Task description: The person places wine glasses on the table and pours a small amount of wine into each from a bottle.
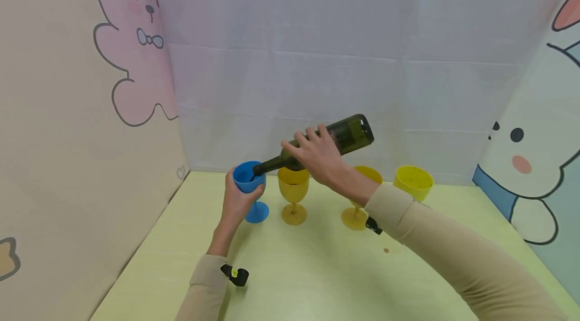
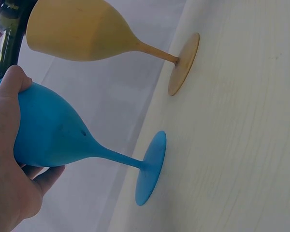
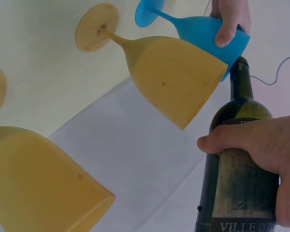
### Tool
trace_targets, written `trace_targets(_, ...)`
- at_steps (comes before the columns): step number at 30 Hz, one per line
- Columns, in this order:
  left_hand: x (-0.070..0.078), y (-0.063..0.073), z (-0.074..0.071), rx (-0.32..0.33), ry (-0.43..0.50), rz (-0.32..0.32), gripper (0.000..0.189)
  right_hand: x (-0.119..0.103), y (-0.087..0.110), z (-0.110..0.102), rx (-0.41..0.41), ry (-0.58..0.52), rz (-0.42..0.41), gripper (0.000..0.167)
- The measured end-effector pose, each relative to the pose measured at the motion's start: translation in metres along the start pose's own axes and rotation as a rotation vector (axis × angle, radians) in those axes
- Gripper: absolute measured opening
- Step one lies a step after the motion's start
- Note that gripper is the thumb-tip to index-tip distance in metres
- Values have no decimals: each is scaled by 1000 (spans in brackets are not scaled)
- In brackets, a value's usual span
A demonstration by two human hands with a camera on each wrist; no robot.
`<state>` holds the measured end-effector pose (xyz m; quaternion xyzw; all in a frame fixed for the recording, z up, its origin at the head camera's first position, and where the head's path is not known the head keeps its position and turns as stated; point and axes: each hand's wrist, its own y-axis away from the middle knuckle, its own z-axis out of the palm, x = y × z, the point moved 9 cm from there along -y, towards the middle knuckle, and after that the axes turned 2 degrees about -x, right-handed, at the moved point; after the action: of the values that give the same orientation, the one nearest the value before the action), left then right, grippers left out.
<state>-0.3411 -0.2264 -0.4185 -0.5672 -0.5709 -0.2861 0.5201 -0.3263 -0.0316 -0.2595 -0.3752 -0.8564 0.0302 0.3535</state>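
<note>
My left hand (image 1: 235,201) grips the bowl of a blue goblet (image 1: 257,213), thumb on the near side. The goblet stands upright, its round foot on the table in the left wrist view. My right hand (image 1: 318,156) holds a dark green wine bottle (image 1: 351,136) round its body, tilted with the neck down and to the left. The bottle's mouth lies over the blue goblet's rim, and a thin dark stream shows below it inside. A printed label (image 3: 244,188) shows on the bottle. Just right of the blue goblet stands a yellow goblet (image 1: 293,191), beneath the bottle.
Another yellow goblet (image 1: 355,218) is partly hidden behind my right forearm. Farther right is a brighter yellow cup (image 1: 414,182), its lower part covered by the sleeve. A small brown spot (image 1: 386,250) marks the table. White cloth (image 1: 335,84) hangs behind; printed panels flank both sides.
</note>
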Motion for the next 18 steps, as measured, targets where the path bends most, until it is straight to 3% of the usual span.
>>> trace_targets(18,-2,0,-1,-3,5,-12,91,-5,-4,-12,75,93,-57,64)
